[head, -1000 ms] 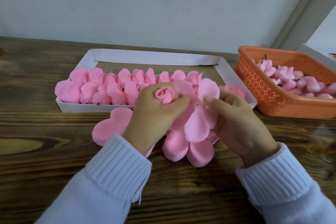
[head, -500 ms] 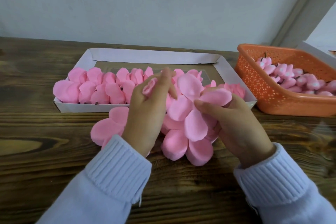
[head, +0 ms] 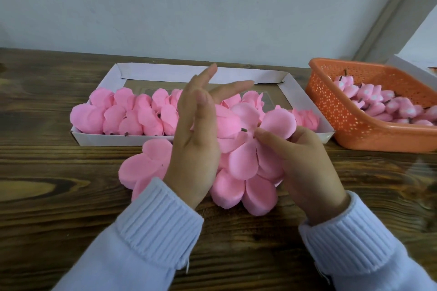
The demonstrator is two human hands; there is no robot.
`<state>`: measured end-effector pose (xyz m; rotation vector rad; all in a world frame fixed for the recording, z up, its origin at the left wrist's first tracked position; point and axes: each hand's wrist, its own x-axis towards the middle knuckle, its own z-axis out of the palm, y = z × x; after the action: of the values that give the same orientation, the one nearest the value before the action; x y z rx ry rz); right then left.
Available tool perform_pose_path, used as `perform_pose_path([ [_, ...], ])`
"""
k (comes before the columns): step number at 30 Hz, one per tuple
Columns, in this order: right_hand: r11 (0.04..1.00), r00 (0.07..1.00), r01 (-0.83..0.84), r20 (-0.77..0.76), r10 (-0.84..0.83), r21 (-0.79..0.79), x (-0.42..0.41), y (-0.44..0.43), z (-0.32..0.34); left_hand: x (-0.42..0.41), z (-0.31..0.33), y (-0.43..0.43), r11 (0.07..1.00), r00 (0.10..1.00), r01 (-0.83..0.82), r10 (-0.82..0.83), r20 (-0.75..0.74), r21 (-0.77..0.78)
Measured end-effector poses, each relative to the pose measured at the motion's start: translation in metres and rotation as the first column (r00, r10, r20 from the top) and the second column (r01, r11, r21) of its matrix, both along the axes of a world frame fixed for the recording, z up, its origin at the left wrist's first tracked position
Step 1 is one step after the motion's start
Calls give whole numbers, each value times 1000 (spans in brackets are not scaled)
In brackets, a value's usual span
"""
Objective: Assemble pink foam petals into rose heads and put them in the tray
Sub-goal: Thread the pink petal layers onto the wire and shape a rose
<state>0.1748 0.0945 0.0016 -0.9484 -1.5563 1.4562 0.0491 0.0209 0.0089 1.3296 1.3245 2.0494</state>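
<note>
A half-built pink rose head (head: 230,125) is held just above the table, turned so its dark stem tip (head: 243,129) faces me. My left hand (head: 196,139) rests against its left side with the fingers straight and spread over the top. My right hand (head: 305,163) pinches a flat pink petal layer (head: 279,123) close to the stem. Loose petal layers lie under my hands, one pile (head: 146,165) on the left and another (head: 243,192) in the middle. The white cardboard tray (head: 305,106) behind holds a row of finished rose heads (head: 123,116).
An orange perforated basket (head: 335,111) of small pink buds with stems (head: 378,104) stands at the right, touching the tray's corner. The tray's far half shows bare bottom. A dark wooden table (head: 47,184) runs up to a pale wall.
The bud has been turned over, so the stem end now faces me. My left hand's fingers have straightened and lifted. My right hand has brought a petal layer up to the stem.
</note>
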Motion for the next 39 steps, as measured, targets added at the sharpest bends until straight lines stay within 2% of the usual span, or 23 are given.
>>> perform_pose_path([
  [4,998,996,-54,-77,51,-42,-2,-5,0,6,0,-1,997,976,-70,63,-210,-25],
  [12,994,992,-104,-70,105,14,-4,-10,-3,7,-7,0,991,943,-114,88,-320,-64],
  [20,991,986,-126,-107,130,44,-5,-12,-2,7,-8,1,967,882,-254,225,-414,-15],
  [26,979,986,-132,-80,145,155,-6,-17,0,4,-10,2,978,910,-207,180,-372,-32],
  [30,966,965,-190,-147,217,176,-7,-19,-1,3,-11,3,982,920,-188,180,-347,10],
  [39,961,930,-274,-247,274,33,-9,-19,-5,3,-12,2,987,918,-160,156,-365,20],
])
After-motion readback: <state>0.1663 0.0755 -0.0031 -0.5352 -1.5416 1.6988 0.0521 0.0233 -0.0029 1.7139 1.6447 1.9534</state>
